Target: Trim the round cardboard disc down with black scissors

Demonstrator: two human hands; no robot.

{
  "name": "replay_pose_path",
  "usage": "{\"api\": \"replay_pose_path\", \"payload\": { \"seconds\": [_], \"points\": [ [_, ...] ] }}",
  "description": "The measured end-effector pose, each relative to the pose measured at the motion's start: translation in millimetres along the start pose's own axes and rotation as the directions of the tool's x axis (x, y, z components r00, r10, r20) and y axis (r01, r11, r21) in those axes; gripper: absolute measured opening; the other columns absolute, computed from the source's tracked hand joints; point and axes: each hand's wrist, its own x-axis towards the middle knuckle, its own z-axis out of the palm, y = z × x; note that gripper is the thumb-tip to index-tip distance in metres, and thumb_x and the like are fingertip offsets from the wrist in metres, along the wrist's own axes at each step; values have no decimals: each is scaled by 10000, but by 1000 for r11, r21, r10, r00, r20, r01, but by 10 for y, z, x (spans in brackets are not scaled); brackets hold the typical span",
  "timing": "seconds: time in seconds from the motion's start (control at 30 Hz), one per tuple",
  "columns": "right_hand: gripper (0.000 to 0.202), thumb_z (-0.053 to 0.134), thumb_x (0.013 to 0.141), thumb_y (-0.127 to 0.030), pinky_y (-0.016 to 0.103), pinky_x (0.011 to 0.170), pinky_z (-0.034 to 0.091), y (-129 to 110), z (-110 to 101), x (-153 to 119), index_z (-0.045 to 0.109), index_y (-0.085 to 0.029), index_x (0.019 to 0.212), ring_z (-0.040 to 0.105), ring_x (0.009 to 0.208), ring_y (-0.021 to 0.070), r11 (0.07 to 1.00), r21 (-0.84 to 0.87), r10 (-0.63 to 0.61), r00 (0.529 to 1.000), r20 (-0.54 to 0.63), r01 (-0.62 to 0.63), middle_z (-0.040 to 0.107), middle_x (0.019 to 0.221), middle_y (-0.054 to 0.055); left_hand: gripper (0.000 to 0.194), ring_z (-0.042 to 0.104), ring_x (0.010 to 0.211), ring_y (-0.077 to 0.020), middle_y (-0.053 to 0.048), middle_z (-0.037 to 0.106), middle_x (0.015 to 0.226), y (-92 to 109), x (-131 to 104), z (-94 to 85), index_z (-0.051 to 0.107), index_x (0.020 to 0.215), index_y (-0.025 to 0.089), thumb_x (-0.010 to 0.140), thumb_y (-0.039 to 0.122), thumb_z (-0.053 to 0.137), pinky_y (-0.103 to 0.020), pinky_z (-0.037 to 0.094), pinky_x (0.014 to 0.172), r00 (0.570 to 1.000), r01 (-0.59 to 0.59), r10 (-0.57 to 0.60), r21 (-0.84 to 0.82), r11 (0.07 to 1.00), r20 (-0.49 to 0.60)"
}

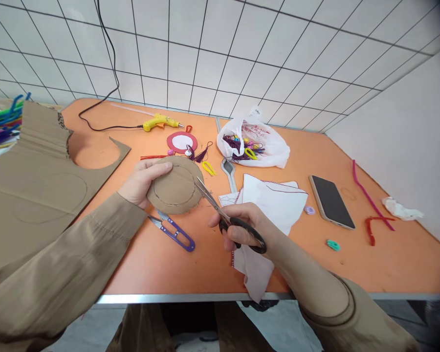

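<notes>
My left hand point(146, 178) grips a round cardboard disc point(176, 188) by its upper left edge, thumb on top. A smaller circle is marked on the disc. In my right hand point(244, 227) are black-handled scissors point(209, 196), their tips over the disc's right part and the blades nearly together. Purple thread snips point(174, 232) lie on the table just below the disc. Above it rests a red ring with a white centre point(182, 142), beside a dark purple tassel point(201, 154) and a yellow clip point(209, 168).
A large cut cardboard sheet point(51, 181) covers the left side. At the back lie a yellow glue gun point(161, 122) with its cord and a white plastic bag point(275, 149). White cloth point(275, 200) and a phone point(331, 201) are at the right.
</notes>
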Motion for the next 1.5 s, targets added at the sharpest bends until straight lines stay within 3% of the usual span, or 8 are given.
{"api": "replay_pose_path", "payload": {
  "seconds": [0.47, 0.73, 1.23, 1.5],
  "points": [
    [498, 800, 603, -536, 227, 424, 402, 32, 49, 53, 651, -131, 851, 544, 431, 119, 998, 48, 36, 996, -84, -32, 597, 485, -18, 219, 680, 615, -193, -101, 748, 710, -24, -30, 25, 767, 772, 103, 659, 291, 778, -272, 552, 593, 998, 21, -19, -33, 999, 63],
    [481, 796, 592, -531, 221, 410, 409, 71, 14, 85, 643, -136, 819, 543, 422, 109, 998, 47, 44, 997, -61, -41, 585, 516, -27, 210, 671, 583, -189, -96, 739, 681, -18, -23, 12, 762, 737, 108, 655, 300, 785, -271, 555, 556, 997, 25, -24, -3, 1000, 75],
    [302, 741, 649, -377, 191, 393, 376, -39, 25, 42, 627, -138, 794, 495, 393, 79, 993, -38, 107, 991, -77, -110, 553, 500, -39, 285, 695, 639, -225, -119, 753, 740, -28, -34, -8, 779, 843, 106, 663, 327, 784, -301, 569, 578, 995, 24, -28, 48, 999, 94],
    [224, 704, 682, -345, 184, 404, 390, -83, 37, 38, 574, -162, 685, 475, 411, 71, 989, -115, 86, 994, -69, -94, 487, 492, -60, 273, 679, 597, -213, -113, 745, 699, -49, -7, 0, 769, 767, 99, 620, 327, 803, -292, 557, 544, 996, 65, -65, 7, 998, 55]
  ]
}}
